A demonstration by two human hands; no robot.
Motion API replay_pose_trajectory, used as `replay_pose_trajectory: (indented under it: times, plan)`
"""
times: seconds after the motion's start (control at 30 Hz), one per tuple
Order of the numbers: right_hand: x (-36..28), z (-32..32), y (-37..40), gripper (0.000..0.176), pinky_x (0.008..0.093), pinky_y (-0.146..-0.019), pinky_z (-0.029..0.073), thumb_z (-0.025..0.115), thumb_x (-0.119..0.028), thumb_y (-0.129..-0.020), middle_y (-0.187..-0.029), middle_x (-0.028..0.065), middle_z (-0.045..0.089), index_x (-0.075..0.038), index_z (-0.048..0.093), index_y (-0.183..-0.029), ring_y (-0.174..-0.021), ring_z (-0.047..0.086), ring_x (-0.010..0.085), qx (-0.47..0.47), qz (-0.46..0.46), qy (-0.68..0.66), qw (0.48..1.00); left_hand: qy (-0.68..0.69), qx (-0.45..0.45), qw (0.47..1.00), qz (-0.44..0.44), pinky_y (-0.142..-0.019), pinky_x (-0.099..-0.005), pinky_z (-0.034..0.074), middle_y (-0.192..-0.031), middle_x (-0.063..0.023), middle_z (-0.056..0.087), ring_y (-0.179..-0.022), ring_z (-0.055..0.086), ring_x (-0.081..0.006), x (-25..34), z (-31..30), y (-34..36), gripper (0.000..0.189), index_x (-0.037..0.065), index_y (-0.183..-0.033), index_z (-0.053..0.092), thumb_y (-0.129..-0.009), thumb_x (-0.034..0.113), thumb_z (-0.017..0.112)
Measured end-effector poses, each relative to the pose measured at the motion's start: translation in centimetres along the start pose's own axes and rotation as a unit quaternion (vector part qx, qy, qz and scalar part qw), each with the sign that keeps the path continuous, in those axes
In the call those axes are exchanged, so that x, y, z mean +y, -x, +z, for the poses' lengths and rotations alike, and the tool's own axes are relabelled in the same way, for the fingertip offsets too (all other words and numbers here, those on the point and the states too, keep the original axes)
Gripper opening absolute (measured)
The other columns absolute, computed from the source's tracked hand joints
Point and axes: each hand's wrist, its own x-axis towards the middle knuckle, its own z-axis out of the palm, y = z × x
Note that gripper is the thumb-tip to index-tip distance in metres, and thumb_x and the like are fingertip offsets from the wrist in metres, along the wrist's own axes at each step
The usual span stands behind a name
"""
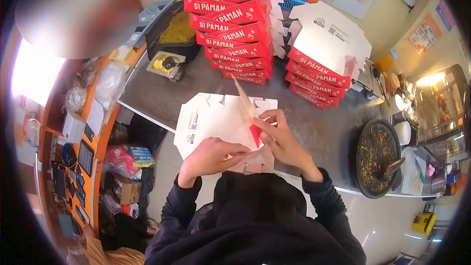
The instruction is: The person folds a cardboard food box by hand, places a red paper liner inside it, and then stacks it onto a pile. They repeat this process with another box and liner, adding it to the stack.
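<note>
A partly folded cardboard food box (216,118) lies white side up at the near edge of the dark table, its printed lid flap pointing left. One side panel, red on its outer face, stands raised on the right. My right hand (284,140) grips this panel near its corner, fingers bent over it. At the near edge of the same box, my left hand (213,159) has its thumb and fingers drawn together on a flap. Part of that flap is hidden under the fingers.
Tall red boxes (235,34) are stacked behind, with a shorter box stack (319,76) to the right. A stone mortar (375,157) with a pestle (392,167) stands far right. A small tub (167,65) sits back left. Another person's sleeve (105,250) shows lower left.
</note>
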Motion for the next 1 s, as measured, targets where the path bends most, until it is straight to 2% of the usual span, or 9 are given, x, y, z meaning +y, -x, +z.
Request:
replay_pose_trajectory:
  times: [0.13, 0.23, 0.3, 0.4, 0.57, 0.63, 0.77, 0.87, 1.0]
  plan:
    - [-1.1, -2.3, -0.6, 0.022, 0.0348, -0.093, 0.046, 0.065, -0.016, -0.096, -0.116, 0.0110, 0.048, -0.010, 0.067, -0.116, -0.106, 0.052, 0.0224, 0.024, 0.092, -0.067, 0.993, -0.063, -0.037, 0.997, -0.023, -0.065, -0.0378, 0.052, -0.076, -0.0143, 0.069, -0.065, 0.064, -0.0345, 0.5, -0.2, -0.6, 0.021, 0.010, -0.105, 0.074, -0.092, 0.025, 0.068]
    - [3.5, -3.3, 1.3, 0.019, 0.0369, -0.097, 0.047, 0.072, -0.009, -0.089, -0.118, 0.0098, 0.049, -0.007, 0.066, -0.107, -0.113, 0.053, 0.0207, 0.103, 0.093, -0.161, 0.977, 0.044, -0.039, 0.997, -0.058, -0.066, -0.0346, 0.050, -0.076, -0.0161, 0.068, -0.063, 0.061, -0.0298, -2.3, -1.6, -0.6, 0.020, 0.004, -0.104, 0.072, -0.093, 0.020, 0.068]
    - [4.2, -2.6, 2.3, 0.028, 0.0396, -0.099, 0.048, 0.075, -0.010, -0.086, -0.120, 0.0103, 0.050, -0.007, 0.067, -0.112, -0.115, 0.055, 0.0239, 0.099, 0.071, -0.184, 0.975, 0.122, -0.041, 0.991, -0.042, -0.066, -0.0296, 0.049, -0.076, -0.0107, 0.069, -0.067, 0.059, -0.0162, -4.2, -1.0, -0.9, 0.019, 0.002, -0.104, 0.072, -0.094, 0.018, 0.068]
    - [-0.2, -1.1, 1.4, 0.039, 0.0391, -0.097, 0.048, 0.078, -0.011, -0.082, -0.121, 0.0114, 0.050, -0.009, 0.067, -0.120, -0.115, 0.055, 0.0272, 0.001, 0.051, -0.007, 0.999, 0.206, -0.063, 0.975, -0.054, -0.069, -0.0256, 0.049, -0.082, -0.0053, 0.071, -0.073, 0.057, -0.0065, -5.9, 1.2, -2.0, 0.022, -0.001, -0.106, 0.071, -0.099, 0.019, 0.065]
    - [-0.6, -0.3, 1.0, 0.044, 0.0364, -0.087, 0.052, 0.080, -0.010, -0.079, -0.112, 0.0121, 0.055, -0.010, 0.067, -0.122, -0.099, 0.061, 0.0288, 0.098, 0.064, 0.124, 0.985, 0.347, -0.073, 0.931, -0.087, -0.068, -0.0282, 0.047, -0.077, -0.0016, 0.065, -0.072, 0.053, -0.0062, -6.4, 4.1, -3.2, 0.024, -0.003, -0.107, 0.069, -0.101, 0.020, 0.061]
    - [0.2, 0.3, 1.0, 0.042, 0.0372, -0.080, 0.054, 0.079, -0.011, -0.080, -0.111, 0.0123, 0.056, -0.008, 0.067, -0.119, -0.096, 0.065, 0.0289, 0.171, 0.085, 0.142, 0.971, 0.298, -0.080, 0.947, -0.093, -0.067, -0.0307, 0.048, -0.076, -0.0053, 0.066, -0.069, 0.057, -0.0114, -5.7, 4.0, -3.4, 0.023, -0.002, -0.104, 0.069, -0.100, 0.019, 0.062]
    - [0.2, 0.8, 1.4, 0.037, 0.0373, -0.072, 0.053, 0.079, -0.010, -0.080, -0.104, 0.0126, 0.058, -0.006, 0.068, -0.115, -0.085, 0.066, 0.0303, 0.157, 0.017, 0.172, 0.972, 0.099, -0.022, 0.994, -0.038, -0.067, -0.0371, 0.049, -0.079, -0.0149, 0.067, -0.070, 0.063, -0.0282, -5.0, 3.6, -3.9, 0.019, 0.000, -0.096, 0.069, -0.096, 0.019, 0.064]
    - [0.9, 0.2, 2.0, 0.035, 0.0364, -0.070, 0.053, 0.079, -0.008, -0.080, -0.103, 0.0133, 0.059, -0.006, 0.070, -0.113, -0.083, 0.066, 0.0302, 0.132, 0.018, 0.137, 0.982, 0.082, -0.020, 0.996, -0.025, -0.068, -0.0413, 0.049, -0.083, -0.0196, 0.066, -0.076, 0.063, -0.0375, -4.2, 3.1, -4.1, 0.018, 0.002, -0.093, 0.069, -0.093, 0.020, 0.065]
    - [0.9, -0.8, 2.2, 0.032, 0.0383, -0.071, 0.054, 0.079, -0.011, -0.080, -0.104, 0.0147, 0.059, -0.007, 0.072, -0.112, -0.085, 0.066, 0.0323, 0.118, 0.054, 0.173, 0.976, 0.083, -0.025, 0.996, 0.016, -0.071, -0.0423, 0.050, -0.084, -0.0171, 0.068, -0.079, 0.065, -0.0358, -3.3, 2.4, -4.9, 0.018, 0.003, -0.095, 0.070, -0.092, 0.020, 0.066]
